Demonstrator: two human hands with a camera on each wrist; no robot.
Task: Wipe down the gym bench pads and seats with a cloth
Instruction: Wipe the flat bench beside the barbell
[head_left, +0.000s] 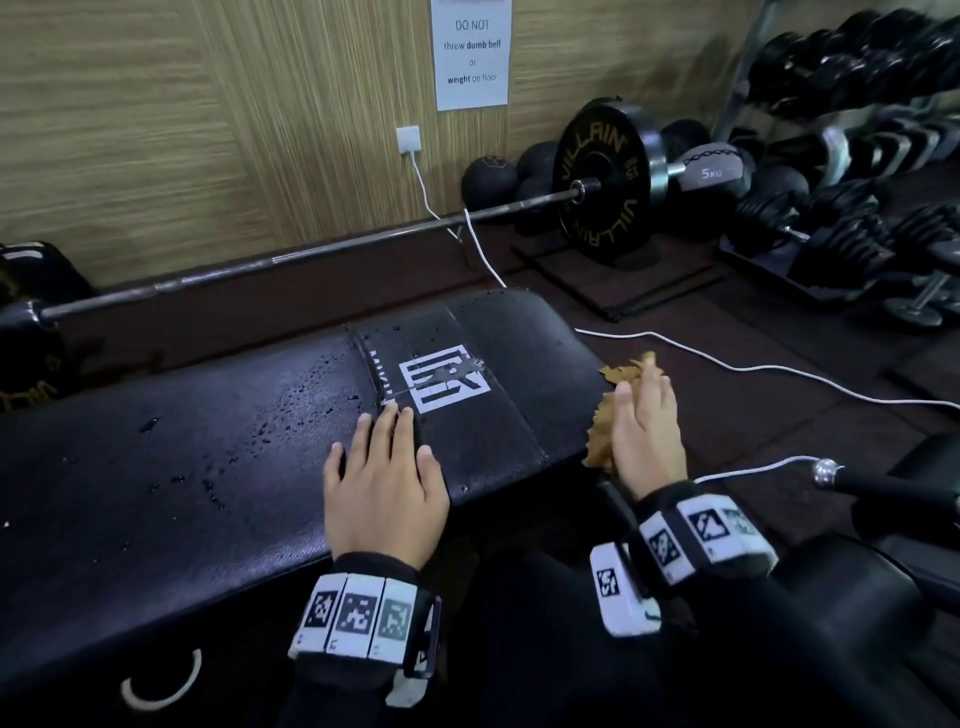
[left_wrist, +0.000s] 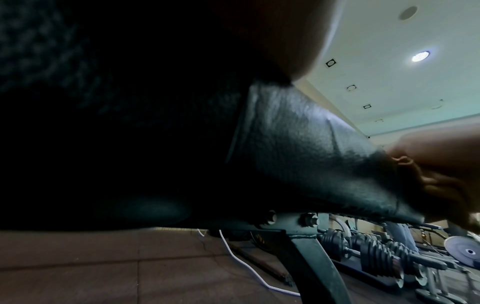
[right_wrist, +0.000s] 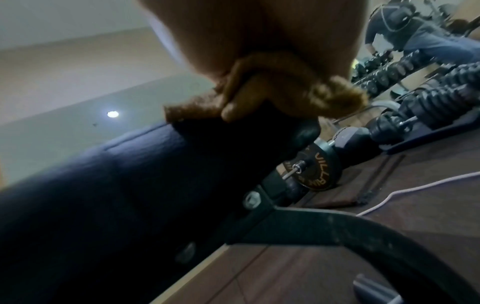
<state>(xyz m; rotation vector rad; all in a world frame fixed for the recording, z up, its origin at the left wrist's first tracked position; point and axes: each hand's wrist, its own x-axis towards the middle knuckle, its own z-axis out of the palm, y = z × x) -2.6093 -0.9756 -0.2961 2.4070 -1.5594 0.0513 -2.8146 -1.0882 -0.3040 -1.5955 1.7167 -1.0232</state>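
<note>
Gym corner, indoor, artificial light.
Back wall (head_left: 156, 130): tan wood-grain panelling, carrying a white paper notice (head_left: 471, 52) reading "DO NOT throw dumb bell or weight on floor" and, below it, a white wall socket (head_left: 408, 139) with a white cable (head_left: 727, 364) trailing across the floor. Floor: dark brown rubber tiles (head_left: 753, 415). Long steel barbell (head_left: 311, 249) lies along the wall base, with a black plate lettered "VILLAIN" (head_left: 602, 187). Black medicine balls (head_left: 488, 179) and a grey 5 kg ball (head_left: 719, 171) sit behind it. Rack of black dumbbells (head_left: 857, 67) at right. Ceiling (left_wrist: 389, 82) pale, with round recessed lamps (left_wrist: 420, 56), one lit.
</note>
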